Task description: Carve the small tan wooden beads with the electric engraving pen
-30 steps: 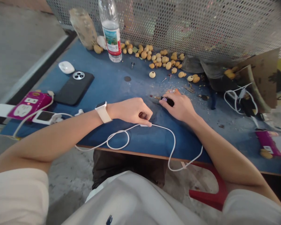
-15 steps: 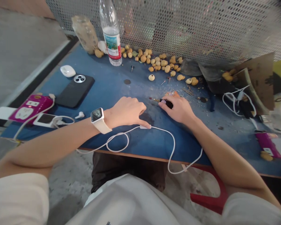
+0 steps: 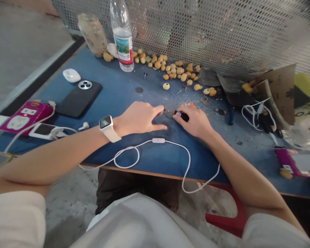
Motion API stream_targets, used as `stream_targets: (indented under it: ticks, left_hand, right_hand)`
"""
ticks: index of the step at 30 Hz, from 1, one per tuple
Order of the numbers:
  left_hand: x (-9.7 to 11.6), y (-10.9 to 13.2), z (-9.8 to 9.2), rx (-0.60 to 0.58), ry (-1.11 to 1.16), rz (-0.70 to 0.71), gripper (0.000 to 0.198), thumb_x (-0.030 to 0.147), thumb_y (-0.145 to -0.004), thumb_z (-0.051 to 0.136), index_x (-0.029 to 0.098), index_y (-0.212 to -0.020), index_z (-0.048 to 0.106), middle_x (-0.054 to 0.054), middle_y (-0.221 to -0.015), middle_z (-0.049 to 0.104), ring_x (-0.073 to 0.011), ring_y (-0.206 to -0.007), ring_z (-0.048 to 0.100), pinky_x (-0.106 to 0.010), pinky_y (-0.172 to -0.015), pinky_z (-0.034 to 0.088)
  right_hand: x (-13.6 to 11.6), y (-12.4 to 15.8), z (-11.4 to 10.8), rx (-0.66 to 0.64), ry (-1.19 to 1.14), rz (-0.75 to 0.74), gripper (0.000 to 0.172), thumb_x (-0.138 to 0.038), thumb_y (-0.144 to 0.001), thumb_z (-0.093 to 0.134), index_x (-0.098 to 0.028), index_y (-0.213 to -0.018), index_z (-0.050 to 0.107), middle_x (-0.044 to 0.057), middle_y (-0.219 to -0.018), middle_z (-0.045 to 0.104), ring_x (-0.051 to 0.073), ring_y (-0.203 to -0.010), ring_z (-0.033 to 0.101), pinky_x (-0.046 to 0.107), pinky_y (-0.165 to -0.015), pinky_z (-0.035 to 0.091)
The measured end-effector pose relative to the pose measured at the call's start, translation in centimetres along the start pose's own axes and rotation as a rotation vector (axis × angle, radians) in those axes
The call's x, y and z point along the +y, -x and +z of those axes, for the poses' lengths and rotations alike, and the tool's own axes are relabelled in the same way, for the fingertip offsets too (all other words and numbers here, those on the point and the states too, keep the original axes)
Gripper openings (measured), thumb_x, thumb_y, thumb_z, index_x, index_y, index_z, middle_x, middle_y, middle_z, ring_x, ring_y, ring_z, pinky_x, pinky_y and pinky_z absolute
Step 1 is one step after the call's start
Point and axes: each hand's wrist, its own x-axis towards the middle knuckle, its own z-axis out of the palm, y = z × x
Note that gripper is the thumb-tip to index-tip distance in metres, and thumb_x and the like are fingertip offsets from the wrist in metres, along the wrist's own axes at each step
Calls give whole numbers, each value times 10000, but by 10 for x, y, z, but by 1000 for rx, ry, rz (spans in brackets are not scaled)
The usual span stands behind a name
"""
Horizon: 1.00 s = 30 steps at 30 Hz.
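Note:
My right hand is closed round a small black rotary tool, whose thin brass-coloured shaft points left. My left hand wears a watch and hovers over the table with thumb and index finger spread. Its index fingertip lies close to a small dark bit at the end of the shaft; whether they touch I cannot tell. Below the left thumb, a white inline switch lies on a white cord, which loops over the table's front edge.
Small yellowish gourd-like fruits line the back of the blue table, beside a water bottle. To the left are a black phone, a white case, an earbud and a purple power strip. Cardboard stands right.
My left thumb has come off the inline switch, and the left hand has moved up so its index finger is near the tool's tip. My right hand keeps its hold on the tool.

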Motion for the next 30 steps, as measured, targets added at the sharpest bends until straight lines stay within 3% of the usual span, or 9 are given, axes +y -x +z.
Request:
stream_targets:
  ticks: [2, 4, 13, 30]
  left_hand:
    - [-4, -1, 4, 94, -21, -37, 495, 576, -1178, 813, 232, -1535, 826, -57, -910, 878, -282, -853, 834, -334, -810, 516]
    - [-8, -2, 9, 140, -33, -33, 484, 485, -1198, 771, 248, -1620, 791, -53, -937, 893, -280, -880, 853, -332, -828, 543]
    - [-15, -5, 18, 84, -39, 45, 301, 440, -1239, 710, 271, -1317, 946, -86, -1000, 946, -286, -902, 882, -344, -790, 530]
    - [-21, -9, 11, 126, -56, -78, 312, 349, -1191, 664, 230, -1268, 943, -117, -962, 910, -305, -894, 856, -385, -850, 571]
  right_hand:
    - [-1, 1, 0, -9, -12, -40, 362, -568, -1220, 694, -281, -1285, 905, 121, -1185, 956, 401, -1117, 880, 468, -921, 618]
    - [-3, 2, 0, -10, -32, -84, 349, -561, -1210, 721, -279, -1282, 914, 116, -1194, 963, 396, -1124, 891, 473, -946, 630]
    - [-4, 3, 6, 27, -74, -157, 297, -562, -1194, 813, -294, -1235, 935, 92, -1192, 971, 368, -1112, 912, 449, -952, 650]
    - [0, 3, 4, 61, -106, -135, 252, -515, -1131, 878, -289, -1240, 904, 108, -1263, 945, 384, -1186, 886, 500, -1021, 671]
